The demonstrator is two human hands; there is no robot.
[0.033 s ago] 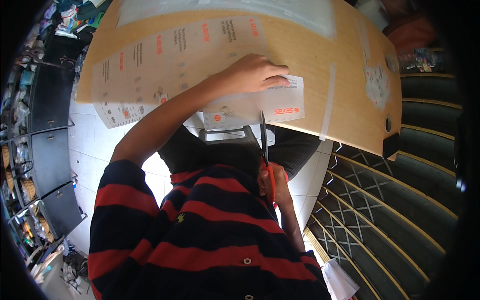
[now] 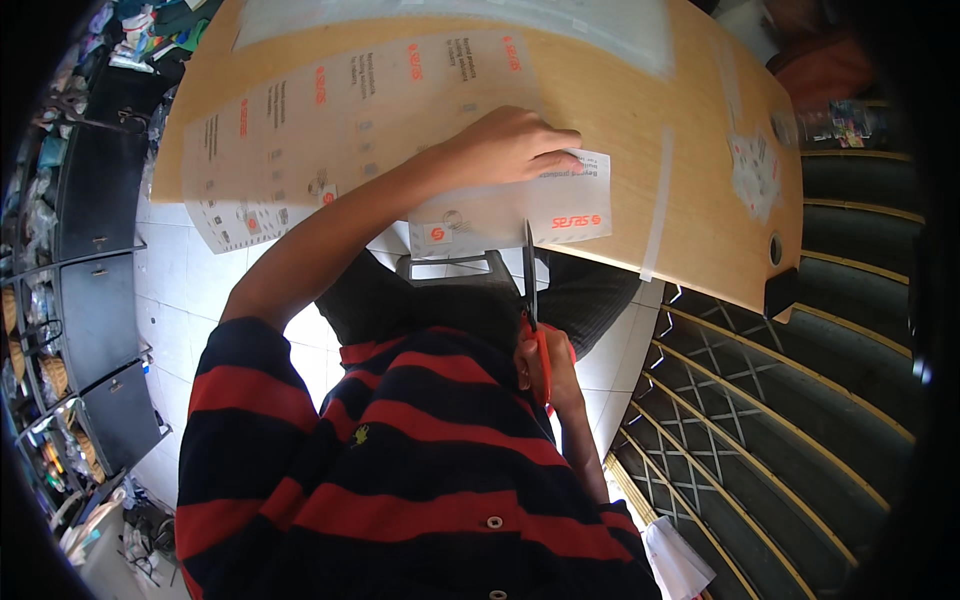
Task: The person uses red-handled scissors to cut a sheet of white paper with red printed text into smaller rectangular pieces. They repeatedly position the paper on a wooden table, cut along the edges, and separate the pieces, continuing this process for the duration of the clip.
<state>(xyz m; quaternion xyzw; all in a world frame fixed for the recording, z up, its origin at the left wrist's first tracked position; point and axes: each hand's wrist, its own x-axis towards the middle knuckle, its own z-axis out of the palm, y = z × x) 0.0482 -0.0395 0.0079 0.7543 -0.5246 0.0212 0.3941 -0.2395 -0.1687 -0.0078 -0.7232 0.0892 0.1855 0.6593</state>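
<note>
My left hand [image 2: 510,145] reaches across the table and pinches the far right part of a small printed sheet [image 2: 480,220]. The sheet is whitish and translucent, with red marks and grey print, and its near edge overhangs the table. My right hand [image 2: 555,365] grips a pair of scissors [image 2: 543,355] with red-orange handles, low in front of my body. The dark blades point away from me, their tip over the sheet's near edge. I cannot tell whether they are cutting into it. Under my left forearm lies a larger printed translucent sheet [image 2: 300,140].
The wooden table [image 2: 620,110] carries clear plastic sheeting [image 2: 450,25] at the far side and a tape strip [image 2: 658,200] at right. A small clear packet [image 2: 755,175] lies at the right end. Dark cabinets [image 2: 97,290] stand left; a slatted metal shutter [image 2: 780,400] is at right.
</note>
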